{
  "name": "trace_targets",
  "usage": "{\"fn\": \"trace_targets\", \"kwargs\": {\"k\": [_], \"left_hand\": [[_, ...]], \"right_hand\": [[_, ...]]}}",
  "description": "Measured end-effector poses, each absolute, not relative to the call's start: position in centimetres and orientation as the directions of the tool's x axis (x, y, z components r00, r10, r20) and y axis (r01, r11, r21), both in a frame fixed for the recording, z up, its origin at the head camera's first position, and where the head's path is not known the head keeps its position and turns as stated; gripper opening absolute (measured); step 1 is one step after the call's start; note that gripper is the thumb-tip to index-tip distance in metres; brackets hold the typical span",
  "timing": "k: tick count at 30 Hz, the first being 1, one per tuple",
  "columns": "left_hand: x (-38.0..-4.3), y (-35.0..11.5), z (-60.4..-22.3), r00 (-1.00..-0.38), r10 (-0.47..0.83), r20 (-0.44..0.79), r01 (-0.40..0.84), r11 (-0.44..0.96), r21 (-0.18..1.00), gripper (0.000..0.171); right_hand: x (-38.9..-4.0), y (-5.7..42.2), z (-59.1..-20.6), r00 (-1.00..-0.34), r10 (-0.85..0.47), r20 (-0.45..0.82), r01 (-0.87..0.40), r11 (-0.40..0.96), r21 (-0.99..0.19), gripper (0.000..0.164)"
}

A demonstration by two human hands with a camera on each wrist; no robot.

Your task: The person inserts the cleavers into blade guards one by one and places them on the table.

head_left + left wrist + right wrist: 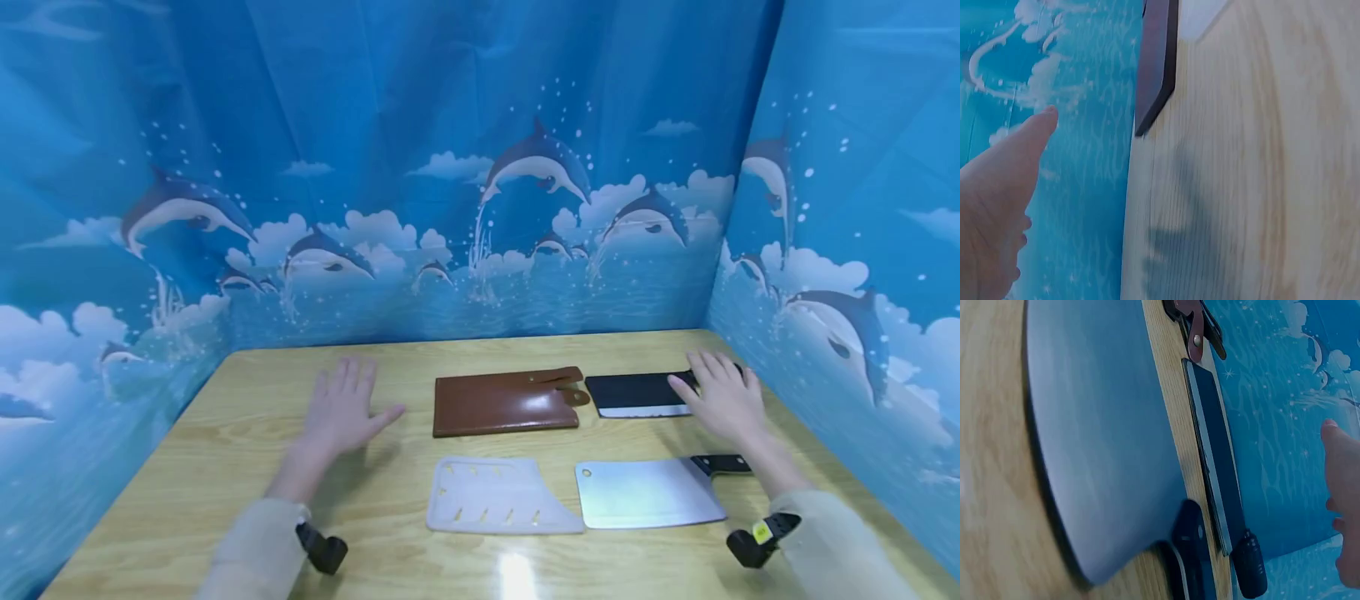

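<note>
My left hand point(343, 408), empty with fingers spread, hovers over the table left of a brown leather knife sheath point(495, 407). In the left wrist view its thumb points toward the backdrop, apart from the sheath point(1157, 69). My right hand point(723, 398), also empty and outstretched, overlaps the handle of a black-bladed cleaver point(630, 392) in the head view. The right wrist view has that cleaver point(1219, 444) lying on the table, apart from the hand point(1344, 487). Nearer lie a silver cleaver point(645, 496) with a black handle and a white slotted blade guard point(487, 508).
The pale wooden table point(180, 492) carries all four items in two rows. A blue dolphin-print cloth point(420, 100) hangs behind it and along both sides. Each sleeve bears a small black wrist camera, one on the left point(322, 548), one on the right point(750, 546).
</note>
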State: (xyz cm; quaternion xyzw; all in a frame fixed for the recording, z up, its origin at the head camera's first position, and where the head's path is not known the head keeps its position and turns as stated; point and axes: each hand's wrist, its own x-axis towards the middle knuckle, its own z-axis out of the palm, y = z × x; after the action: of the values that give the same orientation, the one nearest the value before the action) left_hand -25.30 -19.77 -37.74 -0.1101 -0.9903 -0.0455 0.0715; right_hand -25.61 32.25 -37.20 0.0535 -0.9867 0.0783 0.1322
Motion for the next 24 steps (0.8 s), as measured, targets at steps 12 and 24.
{"fn": "trace_targets", "kwargs": {"k": [12, 24], "left_hand": [[-23.9, -14.1, -37.8, -0.914, 0.345, 0.214, 0.353, 0.936, -0.003, 0.081], [-21.5, -9.5, -39.5, -0.845, 0.525, 0.103, 0.528, 0.849, -0.002, 0.082]], "right_hand": [[-24.0, 36.2, -37.2, -0.964, -0.110, 0.243, -0.186, 0.931, -0.315, 0.063], [-22.4, 40.2, -38.9, -0.975, -0.222, 0.027, -0.209, 0.864, -0.458, 0.057]]}}
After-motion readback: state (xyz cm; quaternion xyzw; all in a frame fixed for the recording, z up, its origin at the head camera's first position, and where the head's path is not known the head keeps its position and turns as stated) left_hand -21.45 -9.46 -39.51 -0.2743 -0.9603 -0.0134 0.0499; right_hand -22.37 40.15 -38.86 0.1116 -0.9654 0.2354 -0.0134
